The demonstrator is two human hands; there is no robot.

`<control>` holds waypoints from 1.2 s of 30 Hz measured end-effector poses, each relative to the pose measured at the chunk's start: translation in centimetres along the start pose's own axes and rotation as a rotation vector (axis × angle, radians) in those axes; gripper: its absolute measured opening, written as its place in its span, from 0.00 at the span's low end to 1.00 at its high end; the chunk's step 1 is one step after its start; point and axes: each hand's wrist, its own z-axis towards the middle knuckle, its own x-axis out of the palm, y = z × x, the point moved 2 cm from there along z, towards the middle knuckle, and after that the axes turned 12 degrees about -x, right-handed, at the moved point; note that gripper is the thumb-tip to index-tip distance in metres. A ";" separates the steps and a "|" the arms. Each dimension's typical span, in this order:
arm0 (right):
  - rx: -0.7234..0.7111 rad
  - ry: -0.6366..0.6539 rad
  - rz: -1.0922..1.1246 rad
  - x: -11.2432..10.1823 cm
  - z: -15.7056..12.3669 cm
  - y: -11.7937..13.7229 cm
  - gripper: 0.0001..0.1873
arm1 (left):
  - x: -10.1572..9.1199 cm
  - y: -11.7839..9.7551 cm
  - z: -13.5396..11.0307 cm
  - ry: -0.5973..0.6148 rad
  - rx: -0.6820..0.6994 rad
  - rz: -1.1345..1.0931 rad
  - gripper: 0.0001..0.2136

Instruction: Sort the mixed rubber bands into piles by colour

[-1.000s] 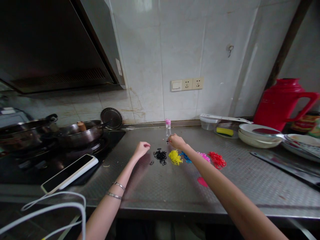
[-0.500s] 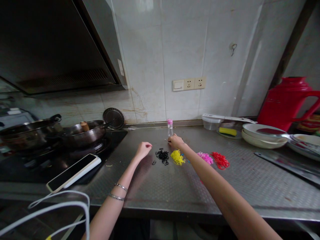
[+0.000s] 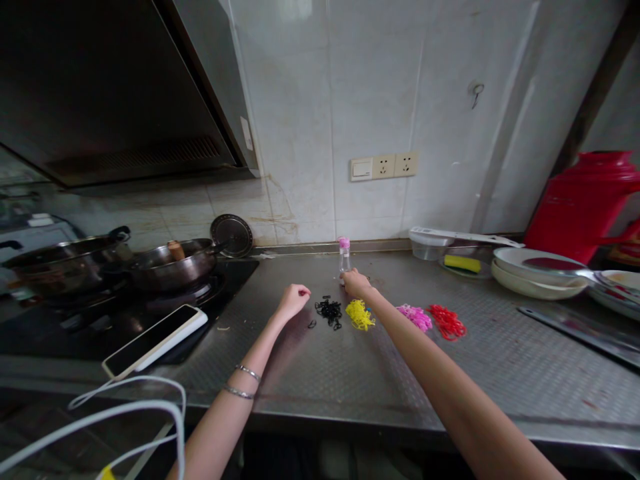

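My left hand (image 3: 294,301) hovers left of a pile of black rubber bands (image 3: 329,312), fingers curled into a pinch. What lies between those fingertips is too small to make out. My right hand (image 3: 356,284) is in front of a small clear bottle with a pink cap (image 3: 345,245), its fingers closed and pointing down near the counter. Anything inside that pinch is hidden. Yellow bands (image 3: 359,315) lie in a heap below the right wrist. Beyond the right forearm are pink bands (image 3: 416,318) and red bands (image 3: 447,323). A bit of blue shows beside the wrist.
A phone-like device (image 3: 153,341) with white cables (image 3: 150,407) lies at the left by the stove. Pans (image 3: 175,263) stand on the burners. On the right are stacked bowls (image 3: 540,283), a yellow sponge (image 3: 463,265), a knife (image 3: 575,333) and a red thermos jug (image 3: 575,207).
The whole view has shifted slightly, so things sit a little further right. Both hands keep nearly the same places. A dark bit seen earlier at the right fingertips no longer shows.
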 end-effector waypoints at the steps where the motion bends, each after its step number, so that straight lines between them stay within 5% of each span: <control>1: -0.001 -0.007 -0.002 0.0 -0.1 0.0 0.17 | 0.0 -0.1 -0.1 0.004 0.001 0.000 0.10; 16: -0.047 -0.181 0.030 -1.8 -0.2 -1.4 0.22 | 0.1 -0.7 -0.4 0.016 0.035 0.039 0.10; 23: -0.110 -0.312 0.217 -3.2 -0.7 -0.6 0.21 | 0.3 -0.4 -0.3 0.015 0.056 0.057 0.10; 36: -0.325 -0.163 0.248 -1.5 -3.7 4.9 0.18 | 0.7 0.2 0.0 0.029 0.052 0.051 0.10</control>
